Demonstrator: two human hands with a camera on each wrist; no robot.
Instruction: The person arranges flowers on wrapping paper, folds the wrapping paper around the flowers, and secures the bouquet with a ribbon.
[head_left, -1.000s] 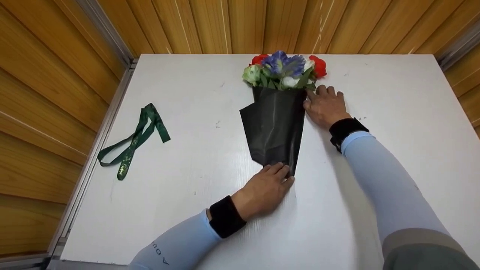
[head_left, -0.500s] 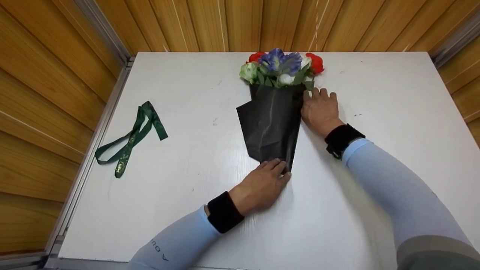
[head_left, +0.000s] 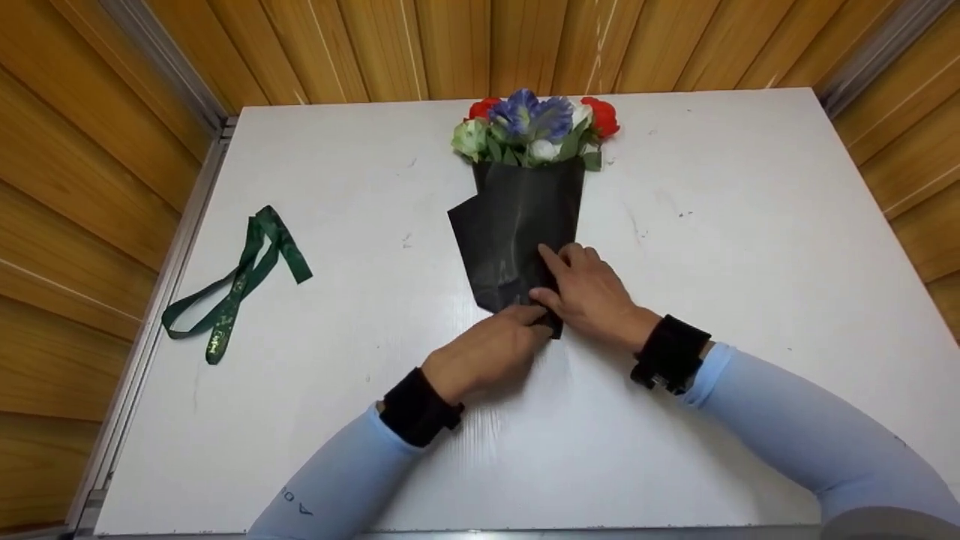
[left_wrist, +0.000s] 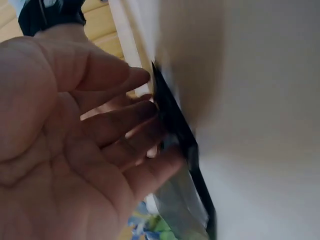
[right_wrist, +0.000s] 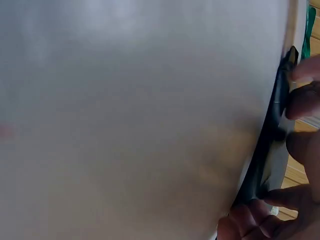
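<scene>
On a white table (head_left: pixel 712 285) set against wood-panelled walls (head_left: pixel 487 45), a person works with both hands at the narrow lower end of a black wrap (head_left: pixel 517 217), which lies flat around a bunch of flowers (head_left: pixel 532 120), blooms toward the far edge. The right hand (head_left: pixel 592 292) has slid down from the wrap's upper edge, beside the blooms, to its lower right side, where index finger and thumb lie spread on the surface; whether the other fingers tuck beneath the edge, one cannot tell. The left hand (head_left: pixel 491 349) stays at the bottom, fingers nearly straight and touching the wrap, with no pinch evident. The shift leaves the top untended and appears to turn the wrapping work toward smoothing or gathering the base. A green ribbon (head_left: pixel 240 281) lies looped and untouched, well apart at left.
</scene>
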